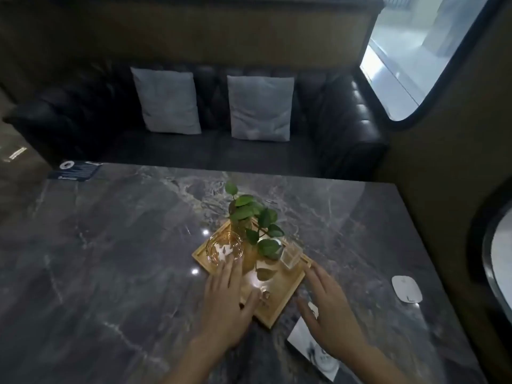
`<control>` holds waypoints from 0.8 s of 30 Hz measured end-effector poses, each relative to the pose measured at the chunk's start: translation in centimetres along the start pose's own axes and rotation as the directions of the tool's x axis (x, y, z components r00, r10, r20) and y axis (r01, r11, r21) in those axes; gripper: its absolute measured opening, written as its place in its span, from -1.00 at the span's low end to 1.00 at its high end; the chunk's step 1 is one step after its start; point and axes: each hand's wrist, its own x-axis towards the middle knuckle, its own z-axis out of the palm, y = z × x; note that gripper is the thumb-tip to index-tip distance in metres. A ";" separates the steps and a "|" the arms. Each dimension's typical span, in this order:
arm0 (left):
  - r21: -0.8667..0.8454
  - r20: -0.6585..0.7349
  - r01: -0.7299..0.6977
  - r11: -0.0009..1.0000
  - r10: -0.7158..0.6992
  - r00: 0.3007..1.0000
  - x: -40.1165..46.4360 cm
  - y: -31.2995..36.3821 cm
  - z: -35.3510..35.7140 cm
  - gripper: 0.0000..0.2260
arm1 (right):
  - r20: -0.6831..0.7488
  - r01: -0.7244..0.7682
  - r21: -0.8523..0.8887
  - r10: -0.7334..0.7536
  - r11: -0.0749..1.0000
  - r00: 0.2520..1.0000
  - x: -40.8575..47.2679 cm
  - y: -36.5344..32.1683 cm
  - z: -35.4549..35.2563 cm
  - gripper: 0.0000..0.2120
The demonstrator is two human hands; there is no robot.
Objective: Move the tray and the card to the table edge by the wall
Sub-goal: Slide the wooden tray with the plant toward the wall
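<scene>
Bench [110,245] is polished dark grey marble, pale veining, glossy with light spots. Tray [279,295] is flat pale wood, square, low rim, turned corner-on to the person.

Left hand [225,306] lies flat and open, fingers spread, palm down over the tray's near-left edge; fingertips reach the amber glass dish [225,248], round and ribbed, just ahead of it. Contact with the dish can't be confirmed. Thumb rests across the tray floor.

Right hand [329,309] is open too, fingers extended, nothing gripped. Its fingertips sit at the tray's right corner, touching or nearly so; blur hides which. Card [313,353], white glossy rectangle with dark print, lies flat on the bench under the right hand's wrist, just beside the tray's near corner.

On the tray, ahead of both hands: amber glass vase [241,224] with leafy green plant [256,217], and a clear square glass box [291,255] just ahead of the right fingertips.

Well right of the right hand: a white rounded-square pad [406,289], flat on the bench.
</scene>
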 end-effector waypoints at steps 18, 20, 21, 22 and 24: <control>-0.867 0.362 0.497 -0.036 -0.731 0.578 4.1 -5.2 2.5 -0.73 | 0.393 -0.722 0.647 0.703 0.246 0.592 5.9 4.8 3.1 -0.66; -0.873 0.398 0.471 -0.128 -0.747 0.533 5.4 -6.0 2.2 -0.81 | 0.452 -0.725 0.684 0.731 0.083 0.511 6.9 5.5 3.8 -0.68; -0.874 0.407 0.461 -0.151 -0.748 0.525 5.8 -6.2 2.0 -0.84 | 0.468 -0.713 0.700 0.737 0.026 0.487 7.2 5.7 4.0 -0.68; -0.879 0.404 0.450 -0.158 -0.749 0.525 6.1 -6.3 1.6 -0.86 | 0.472 -0.699 0.716 0.741 -0.006 0.477 7.4 5.8 4.0 -0.69; -0.885 0.397 0.437 -0.163 -0.756 0.521 7.3 -6.9 1.3 -0.85 | 0.471 -0.696 0.717 0.759 -0.032 0.450 8.0 6.1 4.4 -0.73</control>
